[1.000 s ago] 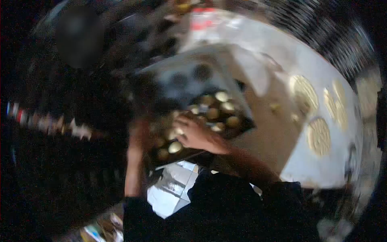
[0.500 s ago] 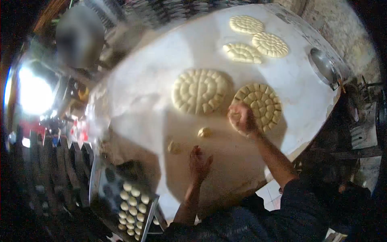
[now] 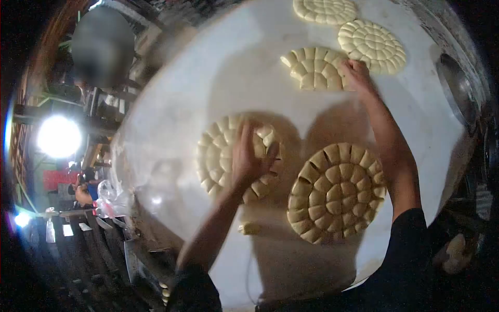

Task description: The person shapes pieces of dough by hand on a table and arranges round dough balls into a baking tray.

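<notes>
Over the right part of a scored dough round (image 3: 215,156) is my left hand (image 3: 249,156), its fingers spread. Farther up the table, my right hand (image 3: 356,73) is closed at the right end of a partial dough round (image 3: 314,67); whatever its fingers hold is hidden. Just beyond that hand lies a whole scored round (image 3: 371,44). A large scored round (image 3: 335,195) rests between my forearms, nearer to me. One small dough piece (image 3: 249,229) lies below the left round.
The pale table (image 3: 171,140) has another scored round (image 3: 325,9) at its far edge. A metal bowl (image 3: 457,88) stands at the right. Plastic bags (image 3: 112,200) are at the left edge. Part of a person (image 3: 83,192) shows beyond, near a bright lamp (image 3: 59,136).
The view has shifted over the table, and the tray of dough balls is mostly out of view. My right hand has moved from the large round to the partial one; my left is now over the left round.
</notes>
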`<state>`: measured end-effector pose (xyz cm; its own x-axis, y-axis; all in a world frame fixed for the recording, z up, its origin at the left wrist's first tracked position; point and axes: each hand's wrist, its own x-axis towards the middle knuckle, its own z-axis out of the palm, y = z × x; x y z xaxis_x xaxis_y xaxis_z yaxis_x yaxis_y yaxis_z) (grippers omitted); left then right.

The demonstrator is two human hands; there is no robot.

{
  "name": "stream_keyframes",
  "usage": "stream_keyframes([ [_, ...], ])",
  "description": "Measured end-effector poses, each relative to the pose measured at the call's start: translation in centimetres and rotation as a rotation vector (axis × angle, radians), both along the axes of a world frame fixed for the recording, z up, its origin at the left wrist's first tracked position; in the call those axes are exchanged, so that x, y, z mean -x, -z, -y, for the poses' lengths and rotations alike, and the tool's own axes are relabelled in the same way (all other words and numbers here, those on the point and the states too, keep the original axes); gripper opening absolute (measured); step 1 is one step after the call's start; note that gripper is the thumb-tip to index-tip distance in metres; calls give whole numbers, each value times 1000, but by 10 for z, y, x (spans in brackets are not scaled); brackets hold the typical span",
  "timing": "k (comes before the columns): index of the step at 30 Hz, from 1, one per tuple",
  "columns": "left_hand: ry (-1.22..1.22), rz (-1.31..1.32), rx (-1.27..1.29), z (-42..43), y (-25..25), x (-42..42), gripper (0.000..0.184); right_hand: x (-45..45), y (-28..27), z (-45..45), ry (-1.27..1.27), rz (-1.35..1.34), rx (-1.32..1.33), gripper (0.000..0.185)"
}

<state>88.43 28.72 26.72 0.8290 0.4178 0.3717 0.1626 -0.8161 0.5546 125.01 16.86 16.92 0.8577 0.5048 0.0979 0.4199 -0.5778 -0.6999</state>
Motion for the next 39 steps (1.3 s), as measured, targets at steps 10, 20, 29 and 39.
stream_keyframes([
  [10,303,-39,1046,-101,102,-238,57,20,-50,-3,-269,-801,-443,41],
  [20,494,-90,892,-37,-44,-33,34,148,-151,84,-759,-954,-617,25],
  [29,140,-24,1373,105,-81,271,47,346,-194,114,-870,-881,-343,26],
  [39,-288,38,186,170,87,440,43,502,29,321,-253,-280,-443,23],
])
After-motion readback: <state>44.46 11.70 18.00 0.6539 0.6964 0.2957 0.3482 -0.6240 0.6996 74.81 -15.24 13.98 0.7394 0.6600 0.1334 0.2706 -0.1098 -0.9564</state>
